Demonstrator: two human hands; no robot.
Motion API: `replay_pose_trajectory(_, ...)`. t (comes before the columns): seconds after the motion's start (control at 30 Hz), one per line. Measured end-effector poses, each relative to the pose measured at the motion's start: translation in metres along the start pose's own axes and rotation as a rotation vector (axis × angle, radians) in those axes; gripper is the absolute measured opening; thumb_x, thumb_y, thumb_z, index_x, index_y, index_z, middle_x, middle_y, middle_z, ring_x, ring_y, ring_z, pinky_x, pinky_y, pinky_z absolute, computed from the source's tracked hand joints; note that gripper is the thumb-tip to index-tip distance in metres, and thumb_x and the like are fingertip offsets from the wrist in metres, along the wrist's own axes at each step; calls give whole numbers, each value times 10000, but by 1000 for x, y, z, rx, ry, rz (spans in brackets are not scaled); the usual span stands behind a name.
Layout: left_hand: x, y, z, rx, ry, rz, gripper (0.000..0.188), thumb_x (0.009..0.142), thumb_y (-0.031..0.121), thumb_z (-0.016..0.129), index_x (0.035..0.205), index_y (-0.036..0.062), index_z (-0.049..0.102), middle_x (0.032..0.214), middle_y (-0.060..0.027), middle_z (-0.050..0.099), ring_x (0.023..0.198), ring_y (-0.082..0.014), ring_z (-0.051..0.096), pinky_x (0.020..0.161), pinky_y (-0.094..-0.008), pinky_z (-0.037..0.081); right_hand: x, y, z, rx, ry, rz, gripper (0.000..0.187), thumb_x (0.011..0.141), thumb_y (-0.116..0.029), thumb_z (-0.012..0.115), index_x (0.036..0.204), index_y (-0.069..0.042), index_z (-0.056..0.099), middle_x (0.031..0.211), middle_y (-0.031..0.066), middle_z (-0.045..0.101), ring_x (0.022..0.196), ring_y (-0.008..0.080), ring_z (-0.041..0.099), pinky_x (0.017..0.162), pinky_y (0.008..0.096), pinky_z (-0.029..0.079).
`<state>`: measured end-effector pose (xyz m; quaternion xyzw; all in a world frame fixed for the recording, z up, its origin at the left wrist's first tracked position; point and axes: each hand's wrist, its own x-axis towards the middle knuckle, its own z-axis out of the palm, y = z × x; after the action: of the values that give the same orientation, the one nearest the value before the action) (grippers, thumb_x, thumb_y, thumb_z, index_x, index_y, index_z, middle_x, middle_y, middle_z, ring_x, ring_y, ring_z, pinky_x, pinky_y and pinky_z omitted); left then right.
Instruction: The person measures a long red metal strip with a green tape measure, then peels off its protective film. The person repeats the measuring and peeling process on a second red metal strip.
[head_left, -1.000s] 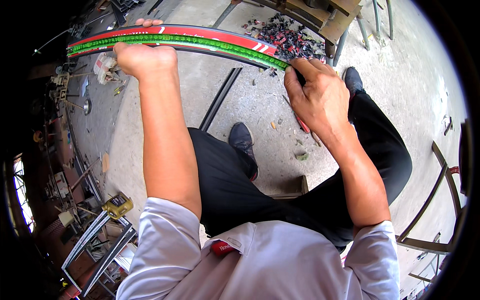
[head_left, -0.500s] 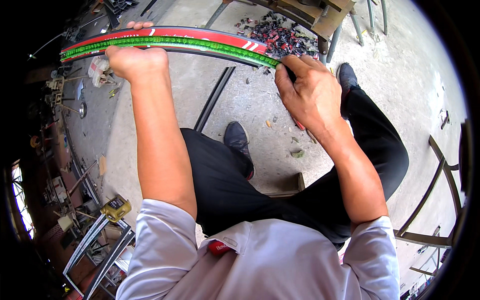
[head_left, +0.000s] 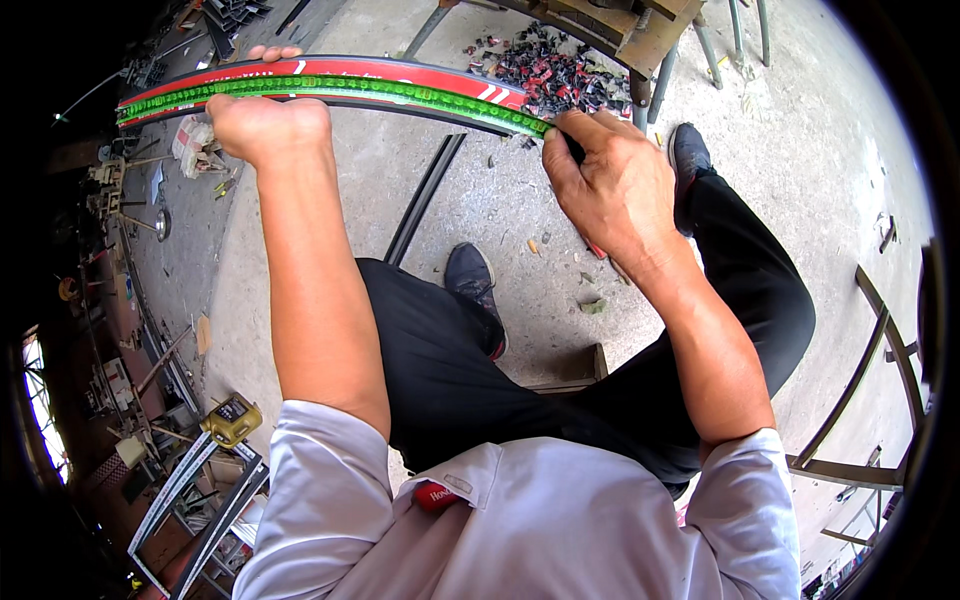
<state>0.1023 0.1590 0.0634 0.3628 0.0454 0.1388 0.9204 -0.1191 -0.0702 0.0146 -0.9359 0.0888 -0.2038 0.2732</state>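
Observation:
A long bar with a red face and dark edges (head_left: 430, 75) lies crosswise in front of me, bowed by the lens. Along its near side stretches a bright green measuring tape (head_left: 390, 92). My left hand (head_left: 268, 125) is closed round the bar and tape near their left part, its fingertips showing over the far edge. At the tape's right end, my right hand (head_left: 620, 170) is closed, thumb and fingers pinching the tape. A dark object shows partly beneath those fingers; I cannot make out its kind.
Black and red scraps (head_left: 555, 75) are heaped beyond the bar, beside a workbench on metal legs (head_left: 640, 35). Dark strips (head_left: 428, 195) lie on the floor near my foot. A yellow-and-black boxy item (head_left: 232, 418) stands at left by metal frames (head_left: 180, 500). Curved metal bars (head_left: 850, 400) are at right.
Both hands, with the bar and tape, have shifted very slightly left in the picture. The grip of each hand looks the same.

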Motion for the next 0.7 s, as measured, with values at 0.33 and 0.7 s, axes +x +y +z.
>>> replay_pose_trajectory(0.33, -4, 1, 0, 35, -2, 34, 410, 1057, 281, 303, 1083, -42, 553, 964, -196, 626, 842, -310, 612, 825, -500, 581, -2, -1, 2, 30, -41, 28, 205, 999, -263, 662, 918, -94, 746, 876, 104, 739, 897, 366, 748, 770, 519, 606)
replay_pose_trajectory(0.7, 0, 2, -5, 60, -4, 33, 465, 1093, 335, 238, 1117, -30, 525, 986, -198, 624, 837, -312, 605, 825, -510, 585, 0, 0, 6, 48, -46, 11, 215, 995, -273, 669, 915, -90, 749, 858, 110, 735, 865, 374, 748, 755, 519, 605)
